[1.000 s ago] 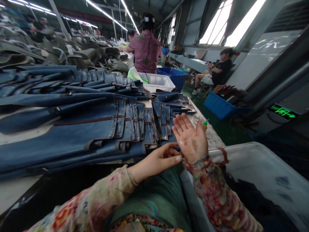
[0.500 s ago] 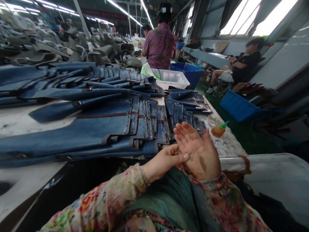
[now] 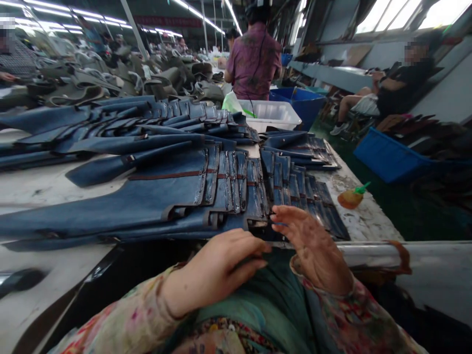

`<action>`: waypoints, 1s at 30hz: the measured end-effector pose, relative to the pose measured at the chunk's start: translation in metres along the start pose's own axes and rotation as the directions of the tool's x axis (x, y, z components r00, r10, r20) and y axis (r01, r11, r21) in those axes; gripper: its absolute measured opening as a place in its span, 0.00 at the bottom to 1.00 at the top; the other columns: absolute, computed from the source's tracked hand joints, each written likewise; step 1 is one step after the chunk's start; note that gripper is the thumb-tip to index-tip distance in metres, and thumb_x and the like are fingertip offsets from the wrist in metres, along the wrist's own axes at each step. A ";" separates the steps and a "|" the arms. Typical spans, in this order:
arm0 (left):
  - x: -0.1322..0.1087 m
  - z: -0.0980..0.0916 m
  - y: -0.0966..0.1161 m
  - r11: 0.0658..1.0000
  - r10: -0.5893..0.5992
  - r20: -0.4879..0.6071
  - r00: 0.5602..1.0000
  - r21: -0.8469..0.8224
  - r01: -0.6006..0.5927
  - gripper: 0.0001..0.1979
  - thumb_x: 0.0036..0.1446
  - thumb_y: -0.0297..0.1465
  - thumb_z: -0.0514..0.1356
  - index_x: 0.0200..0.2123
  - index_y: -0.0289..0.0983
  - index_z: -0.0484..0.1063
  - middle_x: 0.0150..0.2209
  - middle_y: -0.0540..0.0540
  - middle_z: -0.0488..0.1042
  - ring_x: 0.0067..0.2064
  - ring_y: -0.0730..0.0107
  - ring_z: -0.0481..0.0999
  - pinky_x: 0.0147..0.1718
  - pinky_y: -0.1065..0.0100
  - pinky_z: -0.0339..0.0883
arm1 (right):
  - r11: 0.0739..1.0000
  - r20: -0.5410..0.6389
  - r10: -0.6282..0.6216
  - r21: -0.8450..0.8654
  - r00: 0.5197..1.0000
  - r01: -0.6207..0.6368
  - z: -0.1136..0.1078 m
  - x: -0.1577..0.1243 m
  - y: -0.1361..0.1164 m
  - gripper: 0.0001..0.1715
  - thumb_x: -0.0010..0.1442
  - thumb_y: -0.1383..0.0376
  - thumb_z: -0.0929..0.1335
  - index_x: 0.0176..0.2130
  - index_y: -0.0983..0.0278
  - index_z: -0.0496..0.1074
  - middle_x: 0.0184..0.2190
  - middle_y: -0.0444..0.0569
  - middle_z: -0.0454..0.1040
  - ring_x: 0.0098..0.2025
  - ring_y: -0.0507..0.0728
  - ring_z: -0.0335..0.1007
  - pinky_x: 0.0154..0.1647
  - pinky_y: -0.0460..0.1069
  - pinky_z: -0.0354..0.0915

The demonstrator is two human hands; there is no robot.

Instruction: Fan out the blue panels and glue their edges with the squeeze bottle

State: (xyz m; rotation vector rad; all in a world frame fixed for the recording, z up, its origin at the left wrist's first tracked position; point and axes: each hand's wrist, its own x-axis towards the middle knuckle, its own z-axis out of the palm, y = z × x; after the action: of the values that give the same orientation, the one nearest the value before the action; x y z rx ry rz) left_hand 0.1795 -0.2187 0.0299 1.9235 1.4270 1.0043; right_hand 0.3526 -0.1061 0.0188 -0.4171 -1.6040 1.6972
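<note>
My left hand hangs over my lap near the table edge, back up, fingers bent loosely with a gap to the thumb and nothing visible between them. To its right, my right hand is raised with its fingers apart and holds nothing. The hands do not touch. Just beyond them lie overlapping blue pieces with dark edging, a brown strip and shiny ends. More blue pieces fan out to the right. An orange-brown bottle with a green tip lies on the white table.
Behind the blue stacks are a grey-green heap, a white bin and a person in a purple shirt. A blue crate stands at right, near a seated person. A pale container is at lower right.
My hands have come apart. The left has moved left and down; the right has turned from palm up to a more sideways pose. The view has shifted slightly left.
</note>
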 end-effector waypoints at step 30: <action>-0.039 -0.051 -0.046 0.548 0.050 -0.079 0.996 0.835 0.039 0.12 0.62 0.25 0.52 0.43 0.40 0.73 0.43 0.47 0.73 0.42 0.61 0.69 0.39 0.60 0.61 | 0.778 0.307 -0.189 -0.533 0.933 0.333 0.004 -0.005 0.022 0.10 0.63 0.70 0.64 0.43 0.63 0.72 0.42 0.50 0.75 0.47 0.51 0.72 0.50 0.45 0.68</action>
State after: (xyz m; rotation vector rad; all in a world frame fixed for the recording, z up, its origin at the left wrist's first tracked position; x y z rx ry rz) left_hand 0.1059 -0.2431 0.0140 2.5328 2.2361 0.3763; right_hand 0.3467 -0.1108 -0.0029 -0.2619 -2.2457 1.0449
